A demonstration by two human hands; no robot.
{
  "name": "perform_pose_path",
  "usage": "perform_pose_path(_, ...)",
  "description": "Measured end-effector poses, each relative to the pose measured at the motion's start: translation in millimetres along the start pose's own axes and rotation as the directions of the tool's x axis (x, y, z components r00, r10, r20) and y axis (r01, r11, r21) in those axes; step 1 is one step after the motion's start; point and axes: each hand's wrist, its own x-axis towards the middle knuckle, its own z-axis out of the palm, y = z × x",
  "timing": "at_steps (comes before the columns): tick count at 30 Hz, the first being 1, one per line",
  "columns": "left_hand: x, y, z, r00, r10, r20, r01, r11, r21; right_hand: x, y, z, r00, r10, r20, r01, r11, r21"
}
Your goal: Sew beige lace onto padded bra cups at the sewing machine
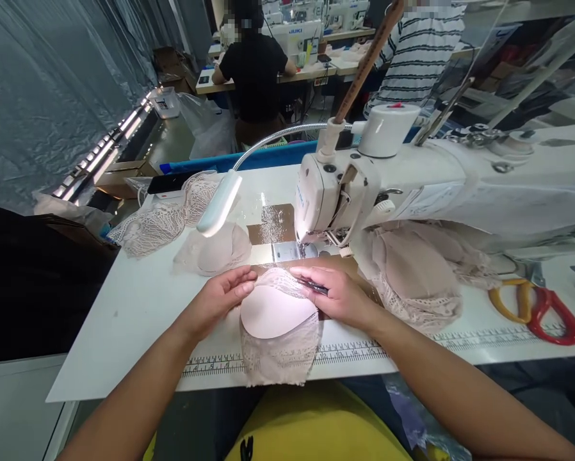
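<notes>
A pale pink bra cup [278, 312] with lace fabric [282, 358] lies on the table in front of the sewing machine, its lace hanging over the front edge. My left hand [220, 298] pinches the upper left of its lace edge between thumb and fingers. At the upper right, my right hand [338, 296] grips the same edge and also has a slim black tool [314, 285] in its fingers; its kind is partly hidden. Just beyond the cup are the metal needle plate [287, 251] and the machine head [323, 198].
Another cup piece [215, 250] and lace pieces [157, 224] lie left, under a lamp [220, 203]. More sewn pieces [412, 272] and scissors [554, 314] with red and yellow handles are right. A ruler strip [355, 352] runs along the front edge. Two people work beyond.
</notes>
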Motion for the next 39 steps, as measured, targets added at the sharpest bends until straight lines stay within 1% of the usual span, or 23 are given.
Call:
perform_pose_path(2, 5, 1, -0.2, 0.993, -0.065, 0.094, 0.074, 0.993, -0.094, 0, 0, -3, 1.000, -0.027, 0.010, 0.027, 1.000, -0.003)
perform_pose_path(4, 7, 5, -0.4, 0.983, -0.079, 0.163, 0.089, 0.995, -0.054, 1, 3, -7, 1.000, -0.015, 0.017, 0.016, 0.997, -0.073)
perform_pose_path(5, 8, 7, -1.5, 0.985, -0.068, 0.159, 0.068, 0.998, 0.003, 2, 4, -9, 1.000, 0.005, 0.000, -0.005, 0.991, -0.131)
perform_pose_path(7, 12, 14, -7.4, 0.998, 0.020, 0.059, -0.030, 0.985, 0.172, 3, 7, -10, 0.996, 0.038, -0.077, -0.056, 0.968, -0.244)
perform_pose_path(8, 16, 18, -12.0, 0.995, 0.099, -0.019, -0.090, 0.955, 0.282, 3, 7, -9, 0.994, 0.033, -0.109, -0.062, 0.958, -0.281)
perform_pose_path(9, 22, 21, -17.6, 0.979, 0.183, -0.091, -0.133, 0.909, 0.396, 3, 6, -7, 0.993, 0.004, -0.117, -0.039, 0.953, -0.300)
perform_pose_path(10, 30, 25, -23.9, 0.955, 0.255, -0.150, -0.151, 0.855, 0.497, 3, 3, -4, 0.995, -0.044, -0.091, 0.014, 0.951, -0.307)
perform_pose_path(11, 39, 28, -30.5, 0.932, 0.307, -0.195, -0.143, 0.803, 0.579, 3, -1, 1, 0.994, -0.106, -0.034, 0.090, 0.946, -0.313)
perform_pose_path(12, 49, 30, -37.1, 0.917, 0.327, -0.228, -0.120, 0.772, 0.624, 3, -6, 5, 0.984, -0.169, 0.051, 0.177, 0.932, -0.317)
perform_pose_path(14, 68, 30, -48.9, 0.902, 0.326, -0.283, -0.070, 0.758, 0.649, 2, -17, 11, 0.934, -0.251, 0.256, 0.328, 0.886, -0.327)
perform_pose_path(15, 76, 29, -53.6, 0.903, 0.310, -0.299, -0.051, 0.766, 0.641, 2, -21, 12, 0.906, -0.247, 0.343, 0.364, 0.870, -0.333)
perform_pose_path(16, 82, 27, -57.1, 0.907, 0.289, -0.306, -0.034, 0.776, 0.630, 1, -26, 10, 0.887, -0.216, 0.409, 0.369, 0.864, -0.343)
perform_pose_path(18, 86, 22, -60.3, 0.934, 0.224, -0.277, -0.019, 0.808, 0.589, -2, -31, 0, 0.884, -0.089, 0.460, 0.291, 0.873, -0.390)
perform_pose_path(20, 82, 16, -58.3, 0.968, 0.157, -0.194, -0.035, 0.855, 0.517, -6, -32, -17, 0.905, 0.080, 0.418, 0.143, 0.867, -0.477)
perform_pose_path(22, 73, 11, -52.0, 0.988, 0.121, -0.097, -0.070, 0.906, 0.417, -10, -32, -33, 0.906, 0.188, 0.380, 0.032, 0.864, -0.503)
perform_pose_path(24, 65, 10, -42.9, 0.993, 0.119, -0.013, -0.110, 0.946, 0.304, -9, -31, -42, 0.905, 0.186, 0.382, -0.030, 0.925, -0.380)
perform_pose_path(26, 59, 11, -32.5, 0.990, 0.130, 0.056, -0.139, 0.969, 0.205, -3, -31, -40, 0.935, 0.157, 0.318, -0.102, 0.978, -0.183)
perform_pose_path(28, 55, 14, -22.2, 0.983, 0.143, 0.112, -0.157, 0.979, 0.129, 10, -31, -28, 0.965, 0.197, 0.173, -0.193, 0.980, -0.039)
perform_pose_path(29, 53, 15, -17.7, 0.979, 0.152, 0.135, -0.164, 0.983, 0.083, 17, -31, -21, 0.967, 0.219, 0.130, -0.223, 0.975, 0.016)
perform_pose_path(31, 51, 16, -11.1, 0.969, 0.183, 0.163, -0.183, 0.983, -0.019, 30, -31, -5, 0.965, 0.227, 0.134, -0.242, 0.965, 0.105)
perform_pose_path(33, 49, 17, -8.6, 0.959, 0.229, 0.168, -0.219, 0.973, -0.072, 40, -30, 9, 0.966, 0.219, 0.136, -0.241, 0.955, 0.174)
perform_pose_path(35, 46, 18, -9.3, 0.947, 0.268, 0.176, -0.273, 0.962, 0.002, 44, -28, 19, 0.969, 0.222, 0.103, -0.242, 0.939, 0.246)
perform_pose_path(39, 40, 22, -10.3, 0.918, 0.319, 0.237, -0.377, 0.887, 0.266, 40, -24, 24, 0.981, 0.180, 0.075, -0.195, 0.924, 0.330)
